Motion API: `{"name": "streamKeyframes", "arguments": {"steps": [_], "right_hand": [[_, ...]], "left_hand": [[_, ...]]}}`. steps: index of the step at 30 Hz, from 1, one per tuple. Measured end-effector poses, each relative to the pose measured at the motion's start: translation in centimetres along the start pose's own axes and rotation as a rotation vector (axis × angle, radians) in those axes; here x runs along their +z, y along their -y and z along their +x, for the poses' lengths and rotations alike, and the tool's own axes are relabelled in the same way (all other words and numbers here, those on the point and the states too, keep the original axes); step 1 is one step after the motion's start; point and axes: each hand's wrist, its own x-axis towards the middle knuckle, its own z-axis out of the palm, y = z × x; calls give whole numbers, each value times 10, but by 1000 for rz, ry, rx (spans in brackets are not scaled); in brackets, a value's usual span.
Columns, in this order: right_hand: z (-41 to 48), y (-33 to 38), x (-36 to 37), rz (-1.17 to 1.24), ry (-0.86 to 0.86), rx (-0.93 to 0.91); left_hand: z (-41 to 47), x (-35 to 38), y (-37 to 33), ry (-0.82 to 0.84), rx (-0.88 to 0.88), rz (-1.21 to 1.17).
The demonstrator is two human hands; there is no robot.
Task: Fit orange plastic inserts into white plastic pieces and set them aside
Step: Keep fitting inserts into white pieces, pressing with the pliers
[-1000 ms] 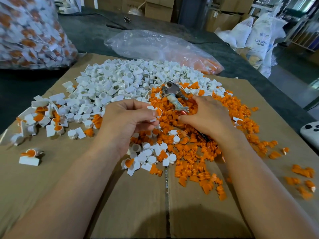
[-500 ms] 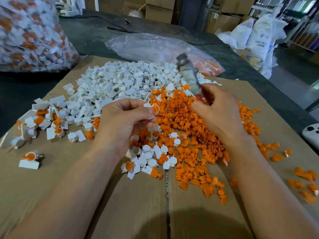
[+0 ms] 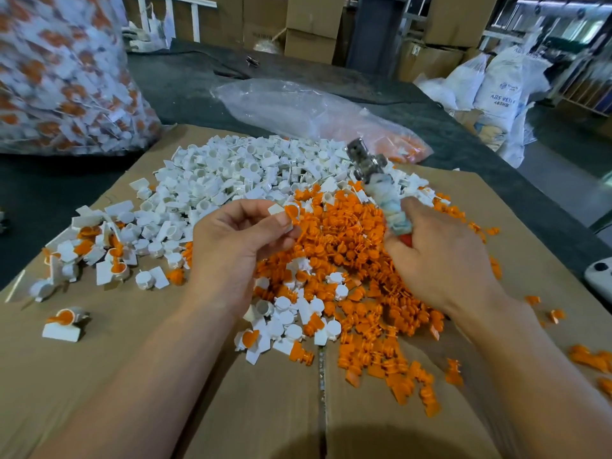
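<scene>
Far left: clear bag [image 3: 66, 77] of finished pcs. On cardboard [image 3: 165, 376]: assembled pcs [image 3: 99, 256] at left, white pieces pile [image 3: 231, 173] far centre. Left hand [image 3: 238, 246] pinches a white piece w/ orange insert [image 3: 288, 212] betw thumb & fingers, raised over the heaps; long axis approx left-right, orange end pointing right. Orange inserts pile [image 3: 347, 260] centre. Right hand [image 3: 443, 260] grips wrapped-handle metal tool [image 3: 381, 183], head tilted far-left

Even daylight, curved edges, blurred periphery

Flattened cardboard [image 3: 99, 376] over dark table [image 3: 185, 84]; white sacks [image 3: 496, 91], stacked boxes [image 3: 311, 24] behind.
</scene>
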Motion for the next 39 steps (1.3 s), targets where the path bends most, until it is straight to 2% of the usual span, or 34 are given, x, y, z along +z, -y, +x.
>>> {"name": "streamKeyframes", "arguments": {"steps": [4,9,20,26,33,39], "right_hand": [[-4,2,1,-22,123,5],[-10,10,5,-65,214,-76],[-17,25,9,8,214,-166],[-17,26,7,9,224,-169],[-17,29,8,-50,244,-177],[-14,31,4,-180,190,-224]], "left_hand": [[-1,2,0,-12,50,7],[-2,3,-1,-14,87,3],[-4,1,-2,-65,149,7],[-3,1,-2,-42,158,4],[-3,1,-1,-43,158,11],[-3,1,-1,-35,160,2]]}}
